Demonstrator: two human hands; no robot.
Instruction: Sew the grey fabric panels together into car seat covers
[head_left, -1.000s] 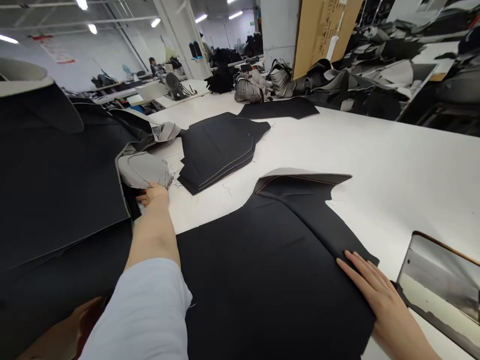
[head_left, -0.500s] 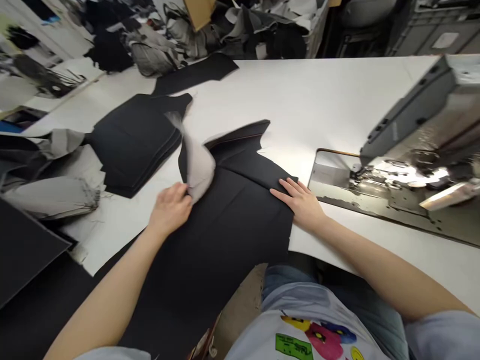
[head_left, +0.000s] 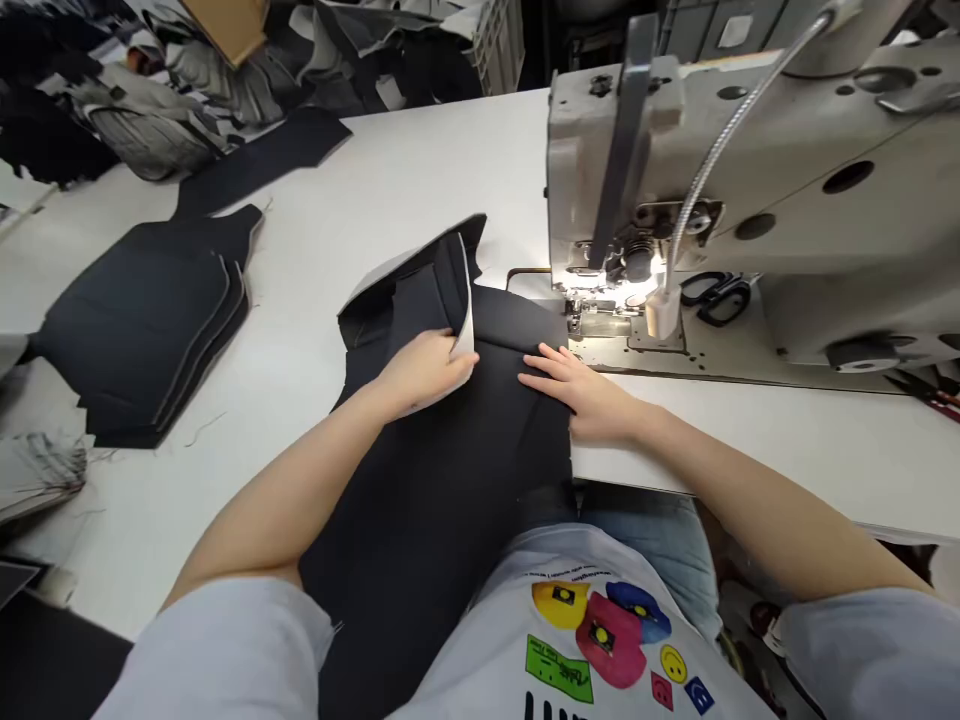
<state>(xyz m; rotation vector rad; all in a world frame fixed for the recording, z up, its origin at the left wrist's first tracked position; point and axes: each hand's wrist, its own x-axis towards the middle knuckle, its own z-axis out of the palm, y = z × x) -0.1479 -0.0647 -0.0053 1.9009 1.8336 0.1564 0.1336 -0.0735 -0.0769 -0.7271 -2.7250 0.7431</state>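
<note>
A large black fabric panel [head_left: 450,470] stretches over the table edge towards my lap. My left hand [head_left: 431,372] is closed on a smaller black fabric piece [head_left: 427,300] with a pale grey backing, whose edge stands up as it lies over the panel. Flat on the panel's right side rests my right hand [head_left: 581,390], fingers spread, just in front of the sewing machine's needle area [head_left: 589,310]. A seam line crosses the panel between the two hands.
The sewing machine [head_left: 720,200] with its lamp fills the right side; black scissors [head_left: 720,295] lie on its bed. Stacked black fabric pieces [head_left: 142,320] lie at left on the white table [head_left: 300,270]. Another black piece [head_left: 262,160] and a grey crate [head_left: 502,45] are farther back.
My left hand has carried the smaller piece rightwards over the panel, closer to my right hand. The right hand stays flat on the panel, now beside the machine. The view has turned right.
</note>
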